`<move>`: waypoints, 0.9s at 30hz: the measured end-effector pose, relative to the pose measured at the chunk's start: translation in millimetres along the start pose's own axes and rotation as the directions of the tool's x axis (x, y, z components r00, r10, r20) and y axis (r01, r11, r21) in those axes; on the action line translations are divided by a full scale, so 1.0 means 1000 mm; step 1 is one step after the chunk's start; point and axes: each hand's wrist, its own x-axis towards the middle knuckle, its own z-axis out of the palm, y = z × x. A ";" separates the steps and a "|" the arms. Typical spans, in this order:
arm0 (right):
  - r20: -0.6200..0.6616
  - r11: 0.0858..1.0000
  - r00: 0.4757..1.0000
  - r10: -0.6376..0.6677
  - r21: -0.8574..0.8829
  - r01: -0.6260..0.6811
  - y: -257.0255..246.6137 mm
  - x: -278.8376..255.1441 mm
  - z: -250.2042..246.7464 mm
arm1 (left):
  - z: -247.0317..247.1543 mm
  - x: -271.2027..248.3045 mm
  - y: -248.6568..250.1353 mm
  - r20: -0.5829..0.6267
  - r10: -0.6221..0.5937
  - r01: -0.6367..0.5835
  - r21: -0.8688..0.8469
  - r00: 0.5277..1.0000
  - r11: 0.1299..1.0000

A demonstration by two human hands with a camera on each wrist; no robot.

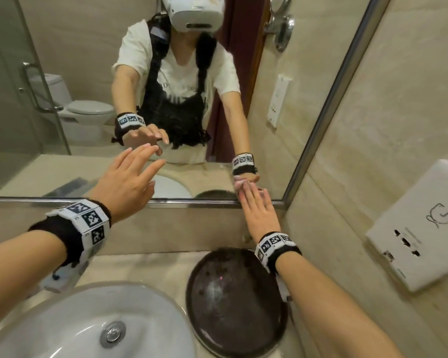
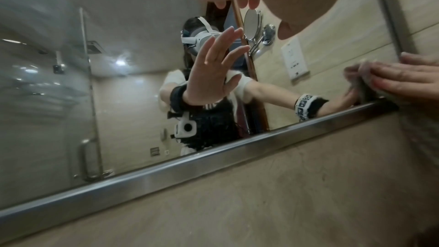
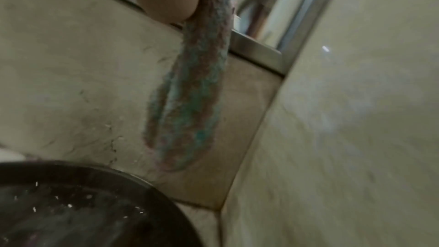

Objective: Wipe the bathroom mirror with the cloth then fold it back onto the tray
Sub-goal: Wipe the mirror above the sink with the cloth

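The wall mirror [image 1: 83, 47] fills the upper part of the head view. My right hand [image 1: 254, 196] lies flat with straight fingers and presses a pink and teal cloth [image 1: 238, 182] against the glass at its lower right corner. In the right wrist view the cloth [image 3: 190, 100] hangs down from under the palm, above the tray [image 3: 83, 213]. From the left wrist view, the right hand [image 2: 403, 80] covers the bunched cloth [image 2: 362, 80]. My left hand [image 1: 142, 164] hovers open in front of the glass, holding nothing. The round dark tray [image 1: 233, 301] sits on the counter below my right wrist.
A white sink [image 1: 83, 329] sits at the lower left beside the tray. A white tissue dispenser [image 1: 419, 228] hangs on the right wall. The mirror's steel frame [image 1: 192, 203] runs just under my hands. Reflected in the glass are a person, a toilet and a shower door.
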 end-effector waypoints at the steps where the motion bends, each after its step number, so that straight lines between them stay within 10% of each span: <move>1: 0.030 0.987 0.989 0.148 0.052 -0.149 0.006 -0.003 0.001 | 0.000 0.004 0.003 0.007 0.005 -0.005 -0.013 1.000 1.000; 11: 0.226 0.709 0.792 0.567 0.356 -0.609 0.001 0.005 0.004 | 0.009 0.028 0.038 -0.044 0.107 -0.110 -0.072 0.993 0.991; 18: -0.037 0.780 0.891 0.452 0.501 -0.374 -0.004 0.025 -0.012 | 0.010 0.028 0.030 -0.083 0.099 -0.104 -0.066 0.992 0.992; 27: -0.497 0.874 0.726 0.475 0.363 -0.323 0.061 0.111 -0.108 | -0.006 0.045 0.024 -0.199 0.095 -0.113 -0.078 0.975 0.991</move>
